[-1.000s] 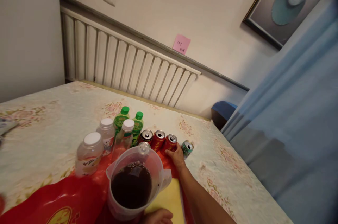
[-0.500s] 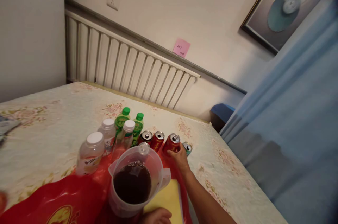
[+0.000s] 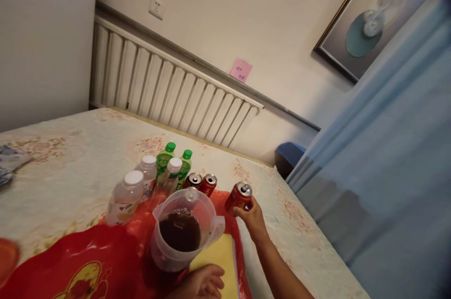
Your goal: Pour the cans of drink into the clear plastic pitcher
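Note:
My right hand [image 3: 251,218] is wrapped round a red drink can [image 3: 238,197] with an opened top, near the right edge of the red tray [image 3: 116,252]. My left hand [image 3: 206,280] lies low in the view beside a clear plastic pitcher [image 3: 165,261] of dark liquid, over a folded yellow cloth [image 3: 220,254]. Its fingers are loosely bent and slightly apart, with nothing seen in them. Two more cans stand behind the pitcher: a dark one [image 3: 193,180] and a slim red one [image 3: 209,185].
White-capped jars [image 3: 125,200] and a clear white-capped bottle [image 3: 171,177] stand left of the cans. Two green-capped bottles [image 3: 165,158] are behind them. A flowered cloth [image 3: 81,163] covers the table. A blue curtain [image 3: 373,181] hangs at right; an orange-red object [image 3: 7,256] sits at left.
My right hand has moved the red can rightward, away from the other cans. The teal can behind that hand is now out of sight. More of my left hand shows.

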A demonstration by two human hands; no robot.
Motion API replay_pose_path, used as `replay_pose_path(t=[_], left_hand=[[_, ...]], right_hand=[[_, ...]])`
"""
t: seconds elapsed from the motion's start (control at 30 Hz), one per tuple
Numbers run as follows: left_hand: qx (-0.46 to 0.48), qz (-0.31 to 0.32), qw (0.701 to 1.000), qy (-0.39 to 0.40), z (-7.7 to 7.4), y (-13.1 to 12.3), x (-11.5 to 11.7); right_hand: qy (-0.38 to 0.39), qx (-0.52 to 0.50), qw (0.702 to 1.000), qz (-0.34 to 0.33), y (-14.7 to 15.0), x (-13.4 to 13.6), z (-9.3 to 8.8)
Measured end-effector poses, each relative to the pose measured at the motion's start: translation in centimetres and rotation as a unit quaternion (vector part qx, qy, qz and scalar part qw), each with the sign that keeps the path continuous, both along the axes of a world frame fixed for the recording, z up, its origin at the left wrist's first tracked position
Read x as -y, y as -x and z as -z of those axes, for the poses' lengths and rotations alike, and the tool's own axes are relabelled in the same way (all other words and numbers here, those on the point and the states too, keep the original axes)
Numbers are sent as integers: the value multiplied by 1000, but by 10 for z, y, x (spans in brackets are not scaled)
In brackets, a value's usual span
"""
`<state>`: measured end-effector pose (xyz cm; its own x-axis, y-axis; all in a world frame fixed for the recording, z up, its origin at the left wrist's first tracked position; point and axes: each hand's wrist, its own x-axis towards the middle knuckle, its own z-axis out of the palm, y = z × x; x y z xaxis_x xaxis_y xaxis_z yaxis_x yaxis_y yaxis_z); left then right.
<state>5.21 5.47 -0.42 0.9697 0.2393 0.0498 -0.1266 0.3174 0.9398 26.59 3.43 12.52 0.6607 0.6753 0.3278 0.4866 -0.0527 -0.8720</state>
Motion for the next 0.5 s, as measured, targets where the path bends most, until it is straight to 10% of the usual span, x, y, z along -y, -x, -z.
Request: replay_pose_path(t=[0.3,0.5], left_hand=[[16,23,1000,14,-6,9,6],[113,28,993,35,-40,14,25]], right_hand=[[37,-123,991,-39,53,98,21],[51,-167,975,-138,79,127,22]])
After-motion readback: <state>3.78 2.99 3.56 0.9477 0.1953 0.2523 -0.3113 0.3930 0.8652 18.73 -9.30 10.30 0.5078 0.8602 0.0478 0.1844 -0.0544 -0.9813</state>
